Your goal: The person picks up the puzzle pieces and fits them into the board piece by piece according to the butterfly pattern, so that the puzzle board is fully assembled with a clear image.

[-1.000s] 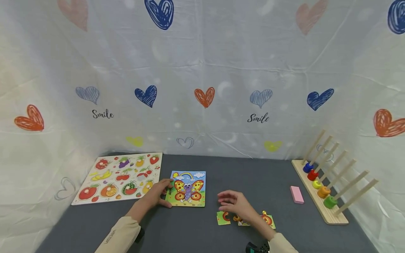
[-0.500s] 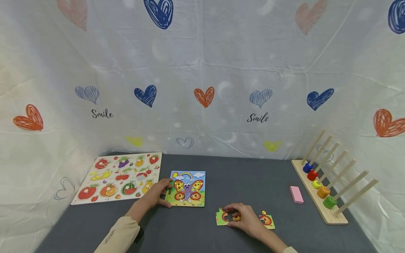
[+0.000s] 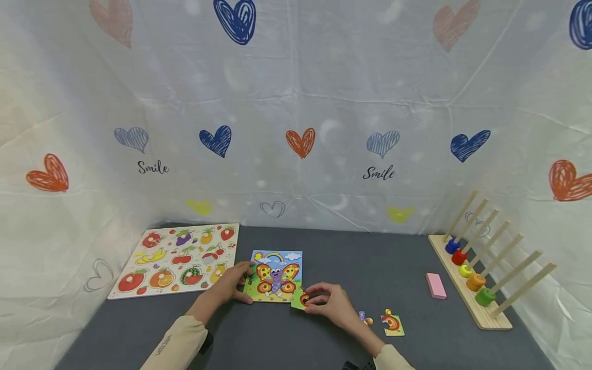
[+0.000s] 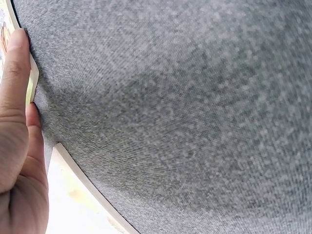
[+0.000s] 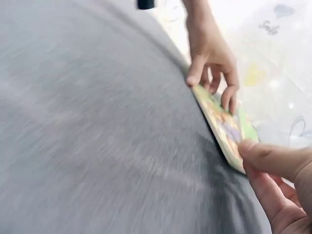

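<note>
A square butterfly puzzle board (image 3: 276,275) lies on the dark table with its picture facing up. My left hand (image 3: 226,285) holds its left side, thumb near the lower left corner and fingers higher up the edge. My right hand (image 3: 334,306) pinches a green puzzle piece (image 3: 297,299) with part of a red ring on it, at the board's lower right corner, overlapping it in the head view. Whether the piece touches the board cannot be told. Behind my right wrist lies a partly hidden puzzle piece (image 3: 365,317); further right is another puzzle piece (image 3: 392,323).
A fruit peg puzzle (image 3: 178,261) stands at the back left, close to my left hand. To the right lie a pink block (image 3: 436,285) and a wooden peg rack (image 3: 472,288) with coloured rings. A white curtain (image 3: 296,103) with printed hearts surrounds the table.
My right hand came down to the loose pieces, took the green leftmost one and carried it left to the board. My left hand stayed at the board's left side.
</note>
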Action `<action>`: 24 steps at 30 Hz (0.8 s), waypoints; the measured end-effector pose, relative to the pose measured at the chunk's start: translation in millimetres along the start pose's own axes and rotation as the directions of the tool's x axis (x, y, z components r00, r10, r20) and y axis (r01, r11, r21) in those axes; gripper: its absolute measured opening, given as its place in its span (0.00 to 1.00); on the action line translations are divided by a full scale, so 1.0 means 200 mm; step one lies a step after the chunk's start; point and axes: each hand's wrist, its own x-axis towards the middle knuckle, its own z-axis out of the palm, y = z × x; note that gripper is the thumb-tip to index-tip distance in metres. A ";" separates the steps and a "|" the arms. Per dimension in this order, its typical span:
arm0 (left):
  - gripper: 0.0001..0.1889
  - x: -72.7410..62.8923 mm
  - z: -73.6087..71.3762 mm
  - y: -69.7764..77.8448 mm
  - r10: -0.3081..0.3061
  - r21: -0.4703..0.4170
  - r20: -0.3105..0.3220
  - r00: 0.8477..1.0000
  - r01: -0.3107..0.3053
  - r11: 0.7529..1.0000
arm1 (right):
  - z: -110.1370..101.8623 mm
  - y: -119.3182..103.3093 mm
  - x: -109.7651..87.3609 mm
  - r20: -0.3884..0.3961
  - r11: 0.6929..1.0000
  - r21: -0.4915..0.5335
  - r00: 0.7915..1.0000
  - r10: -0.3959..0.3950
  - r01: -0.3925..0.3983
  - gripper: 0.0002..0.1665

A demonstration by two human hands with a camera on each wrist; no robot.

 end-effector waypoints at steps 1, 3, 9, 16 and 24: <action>0.31 0.00 0.00 0.00 -0.012 0.004 0.003 1.000 0.012 1.000 | 0.02 0.00 0.02 -0.001 1.000 0.003 1.000 -0.006 0.006 0.22; 0.31 0.01 0.01 0.00 -0.026 0.018 0.011 1.000 0.026 1.000 | 0.06 0.00 0.07 -0.003 1.000 -0.004 1.000 -0.022 0.022 0.20; 0.32 0.00 0.01 0.00 -0.031 0.026 0.008 0.999 0.030 0.999 | 0.20 -0.03 0.18 -0.053 0.995 -0.063 0.995 -0.083 0.079 0.18; 0.33 0.00 0.00 -0.02 -0.003 0.021 0.011 1.000 0.003 1.000 | 0.36 -0.05 0.25 -0.142 0.991 -0.116 0.986 -0.088 0.072 0.17; 0.31 -0.01 -0.01 0.02 -0.015 0.012 0.018 1.000 0.015 1.000 | 0.48 -0.09 0.31 -0.187 0.975 -0.206 0.974 -0.127 0.088 0.16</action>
